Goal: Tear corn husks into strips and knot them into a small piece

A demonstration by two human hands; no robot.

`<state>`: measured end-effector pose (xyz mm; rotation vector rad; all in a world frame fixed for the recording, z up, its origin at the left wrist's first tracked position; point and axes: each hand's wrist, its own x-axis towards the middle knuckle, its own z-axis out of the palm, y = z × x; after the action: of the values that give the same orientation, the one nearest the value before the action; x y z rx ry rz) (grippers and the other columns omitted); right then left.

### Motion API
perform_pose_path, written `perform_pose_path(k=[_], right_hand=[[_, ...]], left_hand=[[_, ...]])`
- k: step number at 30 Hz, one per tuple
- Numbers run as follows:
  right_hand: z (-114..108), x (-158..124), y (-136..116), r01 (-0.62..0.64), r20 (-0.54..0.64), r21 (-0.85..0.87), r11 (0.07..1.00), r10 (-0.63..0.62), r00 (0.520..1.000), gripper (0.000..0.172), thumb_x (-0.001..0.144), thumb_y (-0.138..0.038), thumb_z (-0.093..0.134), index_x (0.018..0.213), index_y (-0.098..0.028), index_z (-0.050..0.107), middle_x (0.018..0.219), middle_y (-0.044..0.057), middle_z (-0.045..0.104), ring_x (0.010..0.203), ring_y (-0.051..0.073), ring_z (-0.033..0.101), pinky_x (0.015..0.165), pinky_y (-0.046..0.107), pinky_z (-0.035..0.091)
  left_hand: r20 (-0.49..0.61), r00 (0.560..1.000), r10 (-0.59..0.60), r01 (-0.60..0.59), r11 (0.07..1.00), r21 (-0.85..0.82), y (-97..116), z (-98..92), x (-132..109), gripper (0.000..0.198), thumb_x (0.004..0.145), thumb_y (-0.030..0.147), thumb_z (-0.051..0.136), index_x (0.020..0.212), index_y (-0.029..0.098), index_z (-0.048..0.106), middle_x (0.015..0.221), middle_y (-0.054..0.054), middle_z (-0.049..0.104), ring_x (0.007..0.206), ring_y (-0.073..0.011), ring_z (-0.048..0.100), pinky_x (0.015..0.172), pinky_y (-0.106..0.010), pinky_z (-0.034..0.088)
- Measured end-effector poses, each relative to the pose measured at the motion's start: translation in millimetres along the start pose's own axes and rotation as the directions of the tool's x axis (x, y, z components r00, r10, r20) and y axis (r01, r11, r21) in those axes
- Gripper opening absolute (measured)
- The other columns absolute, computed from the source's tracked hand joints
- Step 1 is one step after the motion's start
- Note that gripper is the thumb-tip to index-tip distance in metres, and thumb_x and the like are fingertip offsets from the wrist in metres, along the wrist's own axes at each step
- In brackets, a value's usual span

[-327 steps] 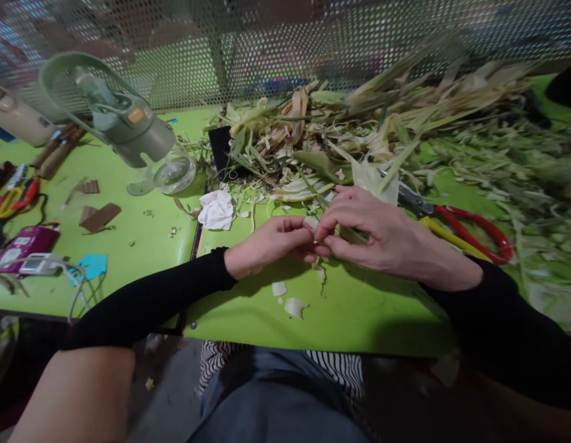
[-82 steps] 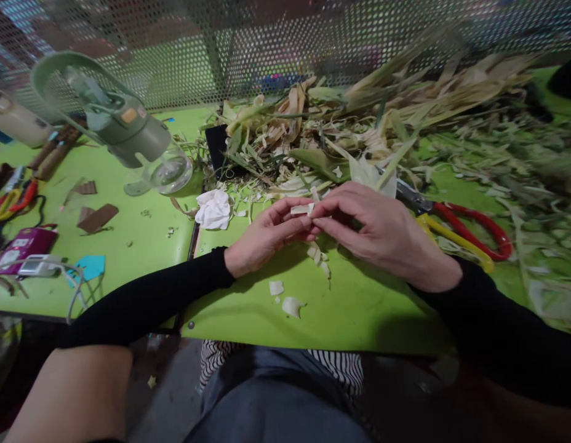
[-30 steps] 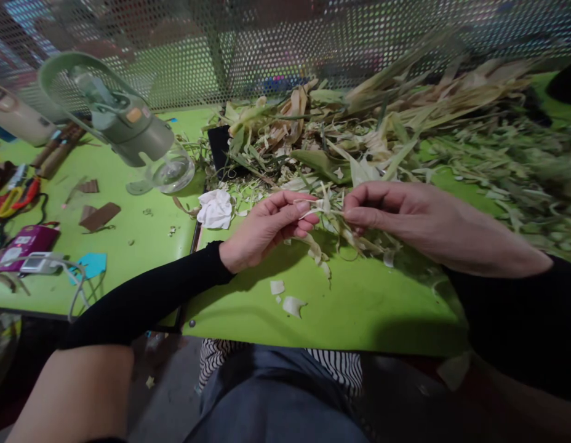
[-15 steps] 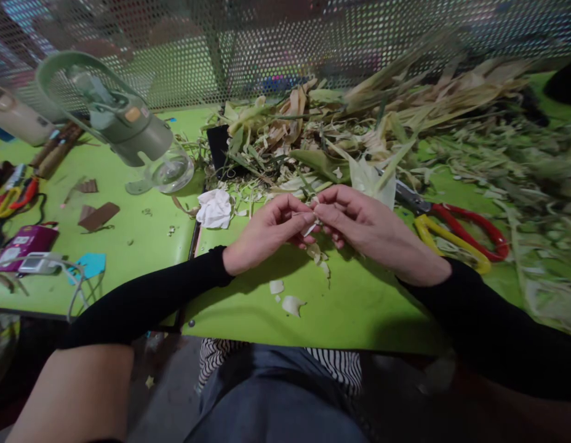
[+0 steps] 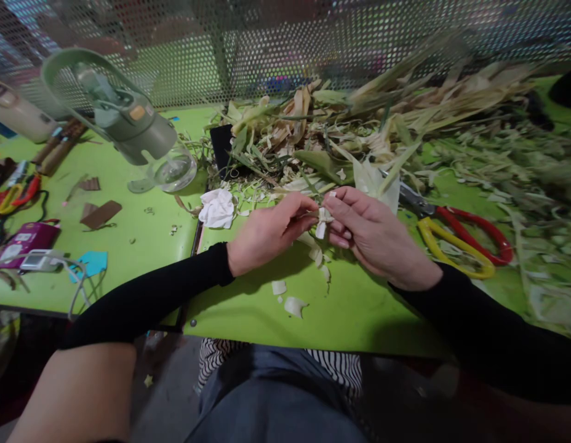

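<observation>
A small pale husk piece [image 5: 322,223], folded or knotted, shows between my two hands above the green table. My right hand [image 5: 375,234] pinches it between thumb and fingers, the other fingers curled below. My left hand [image 5: 269,231] is closed at its left side, thumb and fingers pressed together; what lies in that pinch is too small to make out. Pale husk scraps [image 5: 295,306] lie on the table below the hands. Scissors [image 5: 465,240] with one red and one yellow handle rest right of my right hand.
A big heap of corn husks [image 5: 313,132] fills the back and right of the table [image 5: 341,314]. Left are crumpled tissue [image 5: 216,208], a green bottle [image 5: 138,129], a purple box [image 5: 27,244], a cable and more tools. Perforated mesh [image 5: 285,49] stands behind.
My left hand has turned and drawn slightly away from my right fingertips. More of the pale husk piece now shows between them. The view has shifted slightly.
</observation>
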<state>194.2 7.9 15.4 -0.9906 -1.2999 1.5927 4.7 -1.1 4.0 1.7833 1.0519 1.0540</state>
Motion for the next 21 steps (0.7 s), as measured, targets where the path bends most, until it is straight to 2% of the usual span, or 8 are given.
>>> perform_pose_path(k=[4, 6, 8, 11, 14, 17, 21], right_hand=[[1.8, -0.5, 2.2, -0.017, -0.009, 0.011, 1.0, 0.017, 1.0, 0.038, 0.09, -0.051, 0.081, 0.085, -0.023, 0.055, 0.06, -0.009, 0.045, 0.049, 0.006, 0.036, 0.042, 0.021, 0.028], [0.9, -0.2, 4.5, 0.001, -0.01, -0.004, 1.0, -0.001, 1.0, 0.038, 0.09, -0.052, 0.08, 0.086, -0.023, 0.055, 0.06, -0.01, 0.045, 0.049, 0.006, 0.037, 0.043, 0.022, 0.029], [-0.7, 0.3, 6.4, 0.026, -0.009, -0.039, 0.999, -0.026, 1.0, 0.039, 0.091, -0.055, 0.078, 0.089, -0.024, 0.054, 0.061, -0.01, 0.046, 0.049, 0.007, 0.039, 0.044, 0.022, 0.03], [-2.6, 0.1, 6.4, 0.051, 0.006, -0.102, 0.993, -0.05, 0.999, 0.041, 0.091, -0.06, 0.077, 0.091, -0.025, 0.054, 0.061, -0.009, 0.048, 0.049, 0.009, 0.043, 0.045, 0.024, 0.032], [-2.8, -1.3, 2.5, 0.066, 0.035, -0.156, 0.986, -0.061, 0.997, 0.041, 0.091, -0.061, 0.076, 0.095, -0.025, 0.057, 0.064, -0.008, 0.052, 0.052, 0.01, 0.046, 0.047, 0.025, 0.035], [-2.3, -2.9, -2.3, 0.097, 0.062, -0.182, 0.979, -0.087, 0.994, 0.039, 0.091, -0.06, 0.076, 0.101, -0.025, 0.06, 0.066, -0.007, 0.056, 0.054, 0.01, 0.048, 0.048, 0.025, 0.036], [-3.0, -4.2, -4.7, 0.108, 0.117, -0.176, 0.978, -0.088, 0.989, 0.039, 0.091, -0.06, 0.076, 0.097, -0.026, 0.056, 0.065, -0.008, 0.056, 0.054, 0.01, 0.05, 0.048, 0.025, 0.039]], left_hand=[[-0.01, 0.987, 0.158, -0.146, 0.935, 0.323, -4.9, -9.4, 2.6, 0.014, 0.095, 0.035, 0.067, 0.097, 0.023, 0.075, 0.063, 0.002, 0.052, 0.057, -0.0133, 0.037, 0.063, -0.027, 0.032], [0.011, 0.975, 0.221, -0.206, 0.889, 0.409, -6.6, -12.3, 3.8, 0.016, 0.097, 0.036, 0.065, 0.096, 0.024, 0.076, 0.062, 0.001, 0.051, 0.057, -0.0141, 0.036, 0.063, -0.027, 0.03], [0.019, 0.964, 0.266, -0.244, 0.853, 0.461, -7.1, -13.7, 4.4, 0.02, 0.099, 0.038, 0.062, 0.096, 0.024, 0.077, 0.066, 0.0, 0.057, 0.058, -0.0143, 0.038, 0.063, -0.027, 0.03], [0.02, 0.958, 0.287, -0.26, 0.832, 0.49, -6.1, -14.5, 4.2, 0.023, 0.1, 0.038, 0.059, 0.099, 0.024, 0.078, 0.075, -0.003, 0.067, 0.06, -0.0143, 0.043, 0.064, -0.026, 0.033], [0.032, 0.968, 0.25, -0.232, 0.835, 0.498, -3.1, -15.3, 4.2, 0.027, 0.102, 0.039, 0.056, 0.101, 0.022, 0.078, 0.083, -0.006, 0.073, 0.066, -0.0148, 0.051, 0.067, -0.026, 0.037], [0.011, 0.976, 0.219, -0.197, 0.854, 0.481, 1.2, -15.1, 4.5, 0.031, 0.102, 0.043, 0.055, 0.101, 0.021, 0.077, 0.089, -0.008, 0.076, 0.073, -0.0162, 0.058, 0.07, -0.027, 0.04], [-0.008, 0.982, 0.191, -0.17, 0.891, 0.421, 6.8, -12.4, 3.2, 0.025, 0.101, 0.039, 0.056, 0.097, 0.021, 0.073, 0.089, -0.008, 0.076, 0.076, -0.0166, 0.061, 0.07, -0.027, 0.041]])
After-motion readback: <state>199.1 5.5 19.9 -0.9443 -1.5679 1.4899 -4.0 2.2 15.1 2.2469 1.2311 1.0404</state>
